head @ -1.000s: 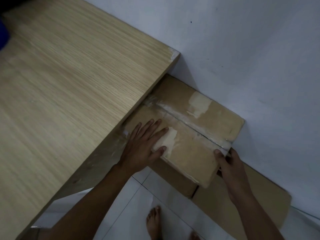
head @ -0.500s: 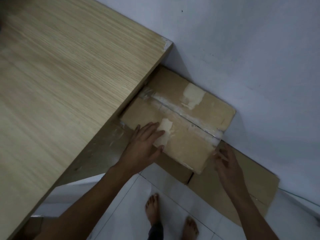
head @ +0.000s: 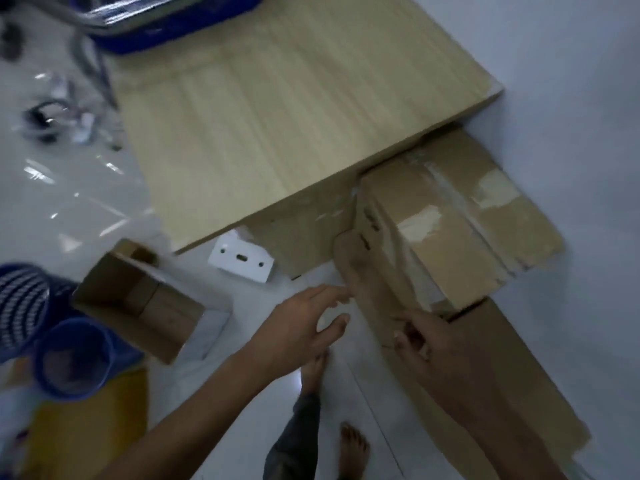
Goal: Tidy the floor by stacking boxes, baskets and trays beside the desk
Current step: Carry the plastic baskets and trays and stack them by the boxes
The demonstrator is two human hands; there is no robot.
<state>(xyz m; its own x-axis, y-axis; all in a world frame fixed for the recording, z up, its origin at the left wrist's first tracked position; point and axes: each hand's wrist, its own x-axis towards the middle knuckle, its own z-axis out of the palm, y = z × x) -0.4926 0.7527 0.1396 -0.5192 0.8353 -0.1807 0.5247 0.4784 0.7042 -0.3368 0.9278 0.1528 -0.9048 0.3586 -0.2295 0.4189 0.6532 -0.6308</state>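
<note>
- Cardboard made up the taped box [head: 460, 220], which sat on the floor at about 2 o'clock, tucked against the end of the wooden surface [head: 294, 123] and close to the pale wall [head: 571, 116].
- Torn pale patches and strips of tape crossed its top face.
- Under it, a flattened cardboard sheet [head: 502, 368] ran along the wall toward 5 o'clock.
- The left hand [head: 304, 327] hovered over the white tiled floor [head: 242, 410] just left of the box, fingers [head: 329, 296] loosely spread and holding nothing, tips close to the box's near corner; whether they touched it could not be told.
- The right hand [head: 436, 344] lay at the box's near edge, over the flattened sheet, fingers gently curled; blur hid whether they gripped anything.
- At 9 o'clock an open cardboard box [head: 138, 303] stood on the floor, empty-looking, well apart from the taped one.
- A small white box [head: 242, 263] with holes in its side lay between them, beside the edge of the surface.
- Blue plastic baskets [head: 65, 358] sat at 8 o'clock, one with a slotted wall, and something yellow [head: 86, 427] lay below them.
- Another blue basket [head: 156, 26] rested on the far left corner of the surface at 11 o'clock.
- Bare feet [head: 351, 448] showed at 6 o'clock.
</note>
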